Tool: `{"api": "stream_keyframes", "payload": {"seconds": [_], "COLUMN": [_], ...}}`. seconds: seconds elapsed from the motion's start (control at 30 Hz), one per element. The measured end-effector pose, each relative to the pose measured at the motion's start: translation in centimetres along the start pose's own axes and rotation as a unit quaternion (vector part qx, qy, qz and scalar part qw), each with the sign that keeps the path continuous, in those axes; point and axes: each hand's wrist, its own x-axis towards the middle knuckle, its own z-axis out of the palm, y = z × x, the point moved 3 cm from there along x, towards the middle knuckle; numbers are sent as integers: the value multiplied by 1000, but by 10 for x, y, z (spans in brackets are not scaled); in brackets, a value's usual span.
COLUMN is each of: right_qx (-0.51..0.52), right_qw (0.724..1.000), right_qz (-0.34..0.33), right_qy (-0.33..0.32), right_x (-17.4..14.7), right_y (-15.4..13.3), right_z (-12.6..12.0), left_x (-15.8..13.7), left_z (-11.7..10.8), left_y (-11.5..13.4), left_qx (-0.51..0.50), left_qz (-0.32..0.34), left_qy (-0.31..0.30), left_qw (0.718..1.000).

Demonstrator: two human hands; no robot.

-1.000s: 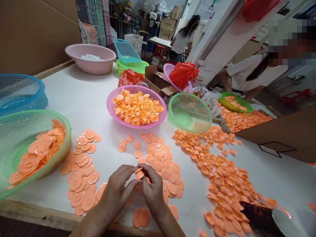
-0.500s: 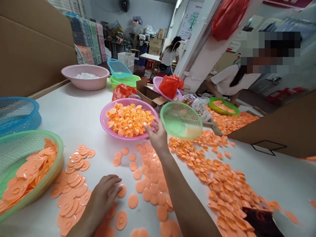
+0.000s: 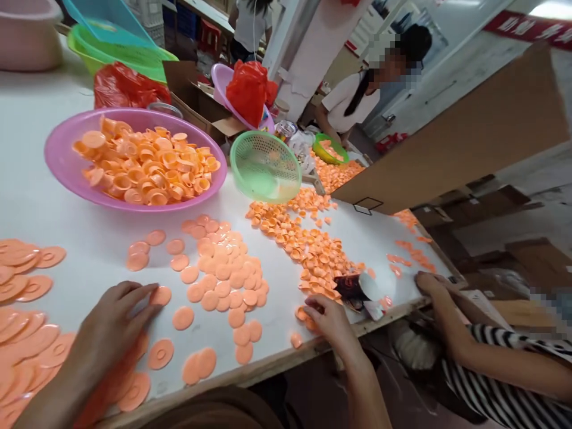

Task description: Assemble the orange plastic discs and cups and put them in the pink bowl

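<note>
My left hand rests low over the table, its fingers stretched apart. The fingertips touch the edge of a flat orange disc. Many similar discs lie loose in the middle, and larger ringed discs are heaped at the left. At the table's near edge, my right hand has curled fingers with a gap between thumb and index finger. Its fingertips are by small orange cup-shaped pieces, at the end of a long pile of cups. A pink basin holds several assembled-looking orange pieces.
A green strainer basket stands beyond the discs, near a cardboard box and a red bag. A dark cup-like container lies near the right edge. One person sits across; another's striped sleeve and hand are at the right.
My right hand has left the pink basin's rim and come to the cup pieces near the table edge. My left hand stays by the same disc. The view has turned right and down.
</note>
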Motion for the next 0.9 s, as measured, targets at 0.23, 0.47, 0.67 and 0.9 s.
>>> {"api": "stream_keyframes", "payload": {"seconds": [0.23,0.47,0.67,0.9], "right_qx": [-90,151,223,222], "right_qw": [995,982,952,919], "right_qz": [-33,-102,-160,-160], "right_qy": [-2,-54,-136,-284], "right_x": [11,19,8,-35], "right_y": [-9,-120,-186,-189], "right_z": [32,66,119,162], "left_x": [-2,-3,-5,-47], "left_z": [-4,-5,-17,-42], "left_y": [7,19,6,7], "left_qx": [4,14,-66,-4], "left_qz": [49,36,44,144], "left_qy": [-15,-25,-23,-94], "left_qw": [999,999,997,985]}}
